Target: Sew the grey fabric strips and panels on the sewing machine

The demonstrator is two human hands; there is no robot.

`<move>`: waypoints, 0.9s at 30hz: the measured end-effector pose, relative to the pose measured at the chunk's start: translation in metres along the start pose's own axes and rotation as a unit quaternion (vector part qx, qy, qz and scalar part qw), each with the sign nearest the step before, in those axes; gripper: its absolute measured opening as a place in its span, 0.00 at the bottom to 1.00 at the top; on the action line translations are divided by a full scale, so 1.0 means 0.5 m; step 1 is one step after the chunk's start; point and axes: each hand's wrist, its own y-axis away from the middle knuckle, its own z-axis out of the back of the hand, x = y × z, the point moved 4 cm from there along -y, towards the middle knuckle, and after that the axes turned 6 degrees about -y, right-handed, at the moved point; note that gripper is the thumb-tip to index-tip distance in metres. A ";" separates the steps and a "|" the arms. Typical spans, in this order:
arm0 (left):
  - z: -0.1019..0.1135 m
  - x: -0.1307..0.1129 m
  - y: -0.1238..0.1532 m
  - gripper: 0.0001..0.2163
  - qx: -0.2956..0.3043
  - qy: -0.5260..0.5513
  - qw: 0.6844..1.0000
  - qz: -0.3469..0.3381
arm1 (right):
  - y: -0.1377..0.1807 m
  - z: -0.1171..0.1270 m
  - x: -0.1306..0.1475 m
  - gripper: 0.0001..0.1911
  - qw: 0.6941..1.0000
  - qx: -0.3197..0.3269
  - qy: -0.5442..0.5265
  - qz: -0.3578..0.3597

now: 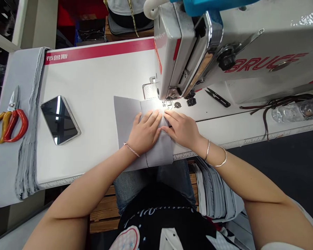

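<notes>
A folded grey fabric piece lies on the white sewing table, its far edge under the presser foot of a white sewing machine. My left hand lies flat on the fabric, fingers stretched toward the needle. My right hand rests beside it, fingers extended and pressing the fabric's right part near the foot. The fingertips of both hands nearly meet just in front of the needle.
A stack of grey fabric pieces hangs over the table's left end, with orange-handled scissors on it. A phone lies left of the work. Black thread snips sit beside the machine. More grey pieces are stacked by my right knee.
</notes>
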 end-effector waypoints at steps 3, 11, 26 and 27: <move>0.000 -0.001 0.002 0.24 0.005 -0.001 1.000 0.001 | 0.020 0.026 -0.003 0.16 0.977 -0.067 -0.177 -0.100; 0.000 0.001 0.005 0.24 -0.004 0.039 0.999 0.017 | 0.023 0.040 -0.024 0.05 0.633 0.005 -0.659 -0.407; 0.018 0.017 0.001 0.22 -0.032 0.130 0.990 0.044 | -0.089 0.029 -0.014 0.10 0.708 0.109 -0.475 -0.512; 0.018 0.016 0.001 0.22 -0.031 0.129 0.990 0.043 | -0.094 0.028 -0.013 0.12 0.722 0.106 -0.449 -0.517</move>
